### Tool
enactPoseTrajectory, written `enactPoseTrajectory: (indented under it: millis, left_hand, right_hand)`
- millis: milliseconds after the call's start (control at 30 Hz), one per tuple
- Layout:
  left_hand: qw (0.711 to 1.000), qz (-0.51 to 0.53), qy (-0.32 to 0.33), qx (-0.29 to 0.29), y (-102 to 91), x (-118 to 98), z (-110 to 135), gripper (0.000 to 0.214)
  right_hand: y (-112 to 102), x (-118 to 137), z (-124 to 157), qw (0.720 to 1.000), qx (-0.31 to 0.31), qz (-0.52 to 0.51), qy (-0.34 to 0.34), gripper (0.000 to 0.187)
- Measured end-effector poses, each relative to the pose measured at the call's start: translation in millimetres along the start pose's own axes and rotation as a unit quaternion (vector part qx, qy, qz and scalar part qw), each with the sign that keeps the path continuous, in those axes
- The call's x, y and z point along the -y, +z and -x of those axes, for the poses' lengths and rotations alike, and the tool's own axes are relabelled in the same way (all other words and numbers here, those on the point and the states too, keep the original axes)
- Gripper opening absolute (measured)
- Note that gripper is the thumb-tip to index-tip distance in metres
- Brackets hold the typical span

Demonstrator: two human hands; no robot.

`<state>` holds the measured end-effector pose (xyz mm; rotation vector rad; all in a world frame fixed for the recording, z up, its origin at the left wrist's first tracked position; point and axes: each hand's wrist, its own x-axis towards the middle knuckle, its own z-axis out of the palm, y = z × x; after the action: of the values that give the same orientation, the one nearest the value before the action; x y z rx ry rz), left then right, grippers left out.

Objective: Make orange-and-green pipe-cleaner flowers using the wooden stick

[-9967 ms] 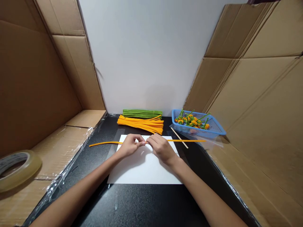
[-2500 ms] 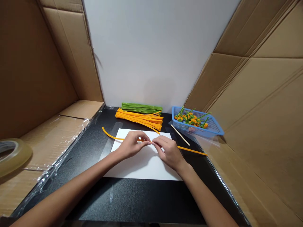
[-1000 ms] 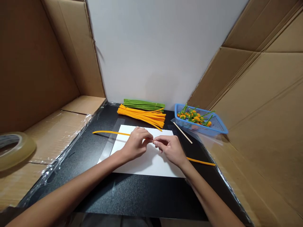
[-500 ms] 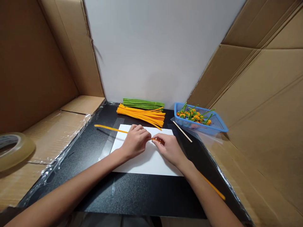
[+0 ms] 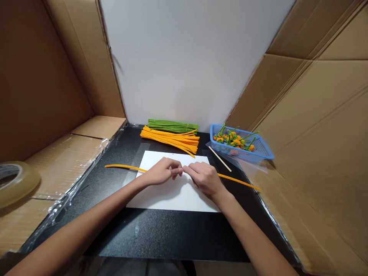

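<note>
My left hand and my right hand meet over a white sheet of paper, fingertips touching. Both pinch the middle of one long orange pipe cleaner. Its left end reaches out over the black table; its right end runs toward the table's right edge. The stretch between my fingers is hidden.
At the back lie a bundle of orange pipe cleaners and a green bundle. A blue basket of small orange-and-green flowers stands at back right, with a thin wooden stick beside it. A tape roll lies left. Cardboard walls enclose both sides.
The pipe cleaner's right end swung from near my right forearm back up and outward to the right. Its left end dropped slightly toward me. My hands stayed pinched together.
</note>
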<state>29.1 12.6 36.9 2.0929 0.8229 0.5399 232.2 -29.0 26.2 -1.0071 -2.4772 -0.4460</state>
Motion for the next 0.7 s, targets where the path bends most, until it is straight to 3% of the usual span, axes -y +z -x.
enactPoseTrajectory:
  millis: [67, 133, 200, 300, 467, 567, 700]
  left_hand:
    - [0.999, 0.049, 0.000, 0.020, -2.1, -0.4, 0.3, 0.030]
    - [0.999, 0.034, 0.017, 0.007, -1.5, -0.8, 0.8, 0.030]
    - [0.996, -0.050, 0.062, -0.038, 1.5, -0.7, 1.6, 0.024]
    - [0.969, -0.171, 0.146, -0.100, 7.3, 0.8, 3.8, 0.017]
    - [0.947, -0.218, 0.219, -0.090, 12.5, 5.2, 6.5, 0.018]
    - [0.941, -0.245, 0.223, -0.076, 13.4, 8.0, 5.2, 0.018]
    - [0.942, -0.280, 0.174, -0.064, 14.7, 13.9, 1.1, 0.014]
  right_hand:
    - [-0.7, 1.6, -1.0, 0.997, -0.006, -0.068, 0.028, 0.026]
    - [-1.9, 5.0, -3.1, 0.980, -0.015, -0.174, 0.094, 0.024]
    - [-4.6, 8.9, -6.3, 0.946, -0.016, -0.275, 0.174, 0.022]
    - [-10.2, 11.3, -10.4, 0.891, 0.013, -0.371, 0.262, 0.019]
    - [-15.7, 4.1, -9.8, 0.817, 0.093, -0.473, 0.316, 0.017]
    - [-16.9, -0.3, -7.6, 0.821, 0.124, -0.463, 0.311, 0.016]
    - [-17.1, -1.5, -5.5, 0.869, 0.124, -0.377, 0.296, 0.013]
